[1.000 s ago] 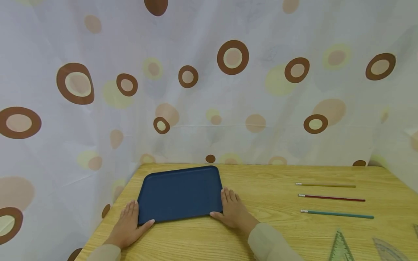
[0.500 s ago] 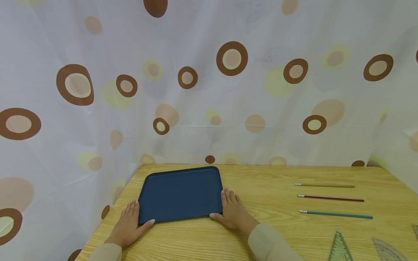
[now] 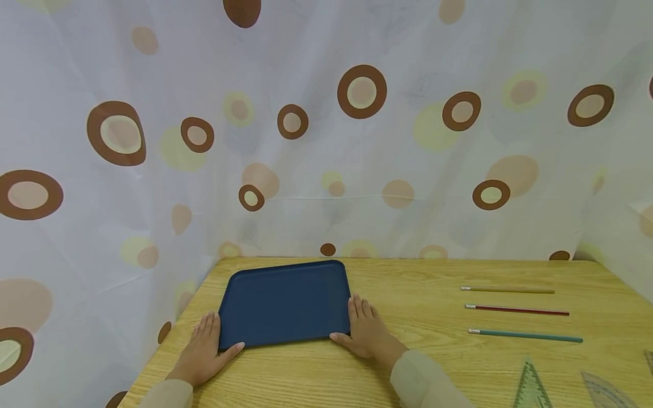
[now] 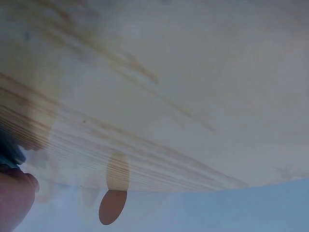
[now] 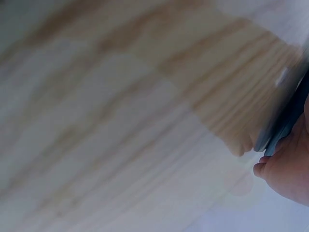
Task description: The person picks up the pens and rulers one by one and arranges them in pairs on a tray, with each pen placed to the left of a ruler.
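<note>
Tray (image 3: 285,306), dark blue, flat on the worktop (image 3: 285,374), left of centre and a little skewed. Left hand (image 3: 203,350) at its near left corner, right hand (image 3: 366,333) at its near right. On each, fingers straight along the side, thumb spread apart from them and touching the near rim; neither curled round it. Wrist views: mostly worktop, tray edge and part of a hand at one side.

Change: over the last half second, tray and both hands have crept slightly rightward together; pencils unmoved. Judged a small adjustment of the tray's position, by pushing rather than lifting.

Well to the right: yellow pencil (image 3: 515,290), red pencil (image 3: 520,310), green pencil (image 3: 533,336), roughly parallel, eraser ends to the left. Nearer, a green triangle (image 3: 531,388) and a clear protractor (image 3: 604,391), both cut off by the lower border. Spotted cloth (image 3: 306,164) behind.

Writing: scale marks on triangle and protractor, too faint to read. No brand or lettering legible on tray or pencils
</note>
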